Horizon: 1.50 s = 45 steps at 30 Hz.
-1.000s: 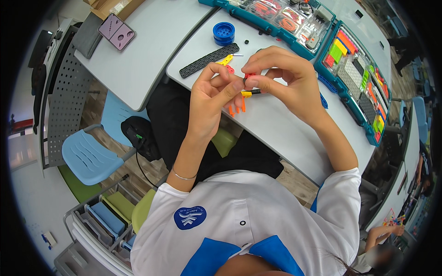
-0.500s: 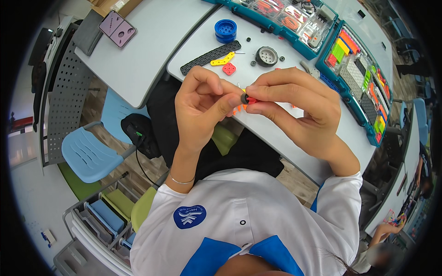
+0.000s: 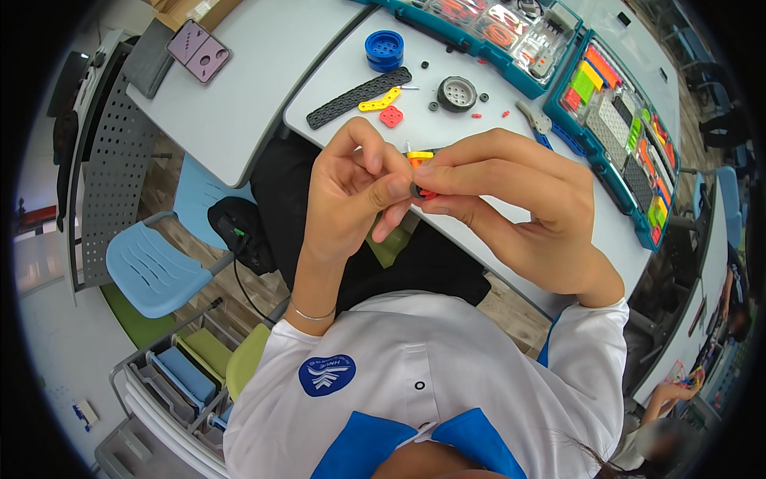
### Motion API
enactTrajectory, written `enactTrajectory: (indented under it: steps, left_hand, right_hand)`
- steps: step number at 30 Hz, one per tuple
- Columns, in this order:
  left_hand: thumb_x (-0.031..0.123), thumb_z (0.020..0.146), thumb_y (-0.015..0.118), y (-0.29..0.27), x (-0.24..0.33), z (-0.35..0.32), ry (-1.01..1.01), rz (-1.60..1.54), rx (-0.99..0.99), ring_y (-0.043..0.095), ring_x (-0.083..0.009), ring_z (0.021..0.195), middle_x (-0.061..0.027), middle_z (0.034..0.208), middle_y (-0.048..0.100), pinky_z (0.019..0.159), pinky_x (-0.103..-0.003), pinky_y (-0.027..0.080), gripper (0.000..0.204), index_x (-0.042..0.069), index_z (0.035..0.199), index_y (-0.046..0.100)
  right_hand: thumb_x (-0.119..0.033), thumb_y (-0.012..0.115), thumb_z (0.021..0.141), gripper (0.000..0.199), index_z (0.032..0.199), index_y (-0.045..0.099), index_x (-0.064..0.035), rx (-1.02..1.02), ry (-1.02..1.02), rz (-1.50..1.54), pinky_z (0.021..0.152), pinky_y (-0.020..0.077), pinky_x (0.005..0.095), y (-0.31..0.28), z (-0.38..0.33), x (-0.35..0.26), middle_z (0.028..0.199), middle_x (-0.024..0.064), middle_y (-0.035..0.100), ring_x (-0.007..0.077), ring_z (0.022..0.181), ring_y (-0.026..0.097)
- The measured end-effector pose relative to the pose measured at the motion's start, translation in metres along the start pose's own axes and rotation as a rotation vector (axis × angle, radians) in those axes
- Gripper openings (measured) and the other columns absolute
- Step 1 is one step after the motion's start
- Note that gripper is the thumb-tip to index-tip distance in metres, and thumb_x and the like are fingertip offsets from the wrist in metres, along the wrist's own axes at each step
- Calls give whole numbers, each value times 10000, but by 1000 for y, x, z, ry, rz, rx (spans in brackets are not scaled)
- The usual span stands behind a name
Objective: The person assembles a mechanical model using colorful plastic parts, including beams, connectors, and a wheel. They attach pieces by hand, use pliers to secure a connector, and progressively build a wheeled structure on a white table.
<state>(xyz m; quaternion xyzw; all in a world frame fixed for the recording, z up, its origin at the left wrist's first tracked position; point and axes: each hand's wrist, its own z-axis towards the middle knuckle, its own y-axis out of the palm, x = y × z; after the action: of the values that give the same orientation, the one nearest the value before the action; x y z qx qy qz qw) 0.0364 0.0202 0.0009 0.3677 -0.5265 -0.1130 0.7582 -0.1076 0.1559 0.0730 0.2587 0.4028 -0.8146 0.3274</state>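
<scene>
Your left hand (image 3: 347, 195) and right hand (image 3: 511, 211) both pinch a small orange and red toy piece (image 3: 421, 172) held up between them, above the table edge (image 3: 495, 263). Behind it lie a black strip (image 3: 357, 97), blue wheel (image 3: 384, 49) and grey wheel (image 3: 457, 93).

shirt: white, blue collar, round blue chest badge | left wrist: thin bracelet (silvery)

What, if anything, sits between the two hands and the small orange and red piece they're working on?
Nothing visible. The left hand and the right hand both pinch the small orange and red piece directly with their fingertips, above the edge of the white table. The long black perforated strip and grey wheel lie apart on the table beyond the hands.
</scene>
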Motion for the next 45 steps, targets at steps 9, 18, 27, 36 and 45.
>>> enactTrajectory:
  steps: [9,18,27,36,45]
  left_hand:
    - [9,949,623,3,1,3,-78,74,28,654,-164,581,-150,856,655,431,-212,473,180,25,1014,457]
    - [155,1006,565,13,22,1,-126,373,47,729,-288,935,-277,1130,673,695,-263,606,393,-76,1308,465]
    - [9,937,639,-2,19,-9,2,361,-52,746,-302,891,-234,978,721,695,-305,615,185,-76,1095,596]
    - [-43,853,736,-1,12,-12,192,547,-23,745,-229,828,-135,865,708,717,-290,604,140,-59,952,639]
    - [166,965,657,7,3,-3,-46,280,88,734,-245,819,-141,947,703,671,-288,603,331,-81,1171,576]
  right_hand:
    - [40,786,750,252,993,736,-4,-74,56,-72,682,552,276,-6,2,9,928,115,716,205,791,701]
    - [-31,710,876,180,1046,702,30,-8,359,228,814,573,292,-13,12,22,987,106,719,174,873,709]
    - [-54,719,896,209,1070,686,57,-132,565,591,832,565,274,-21,17,23,979,94,711,146,910,694]
    - [-65,729,887,160,1010,706,34,-228,490,687,798,565,266,-5,9,20,903,102,726,148,822,712]
    - [-78,756,834,160,984,727,-33,-138,287,347,714,531,286,-2,5,28,900,54,714,157,823,662]
